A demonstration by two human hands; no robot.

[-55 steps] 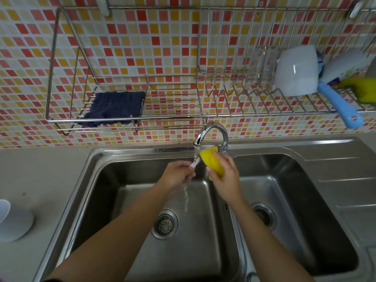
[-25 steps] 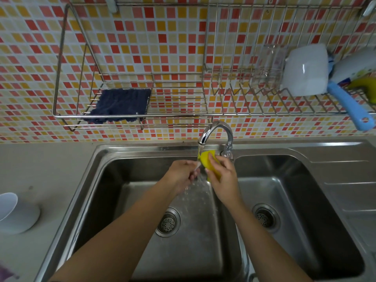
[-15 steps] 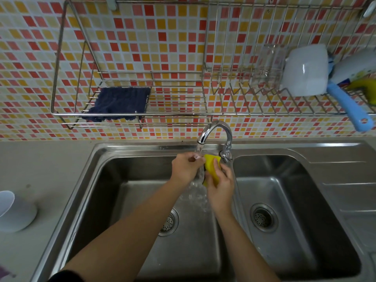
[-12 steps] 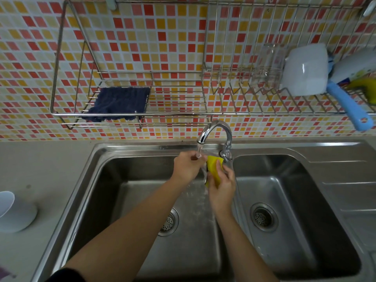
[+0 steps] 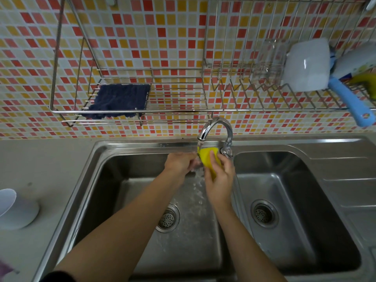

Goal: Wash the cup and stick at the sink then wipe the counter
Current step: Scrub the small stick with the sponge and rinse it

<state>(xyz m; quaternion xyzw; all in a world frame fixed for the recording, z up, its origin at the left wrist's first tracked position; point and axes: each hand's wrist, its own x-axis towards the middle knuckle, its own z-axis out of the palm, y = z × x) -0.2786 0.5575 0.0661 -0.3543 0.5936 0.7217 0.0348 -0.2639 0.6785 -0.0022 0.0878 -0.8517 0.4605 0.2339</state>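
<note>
Both hands are under the running faucet (image 5: 215, 129) over the left basin of the steel sink (image 5: 114, 147). My right hand (image 5: 219, 178) grips a yellow sponge (image 5: 207, 159) pressed against what my left hand (image 5: 179, 163) holds. The left hand is closed around a thin pale stick; almost all of it is hidden by fingers and water. A white cup (image 5: 14, 208) lies on its side on the grey counter (image 5: 44, 165) at the far left.
A wire wall rack (image 5: 130, 110) holds a dark blue cloth (image 5: 120, 99) on the left. On the right it holds a clear glass (image 5: 268, 58), a white dish (image 5: 307, 66) and a blue-handled tool (image 5: 350, 104). The right basin (image 5: 284, 200) holds nothing.
My hands stayed under the tap. The sponge shifted along the stick, turning from edge-on to face-on, and water kept running. The view moved slightly.
</note>
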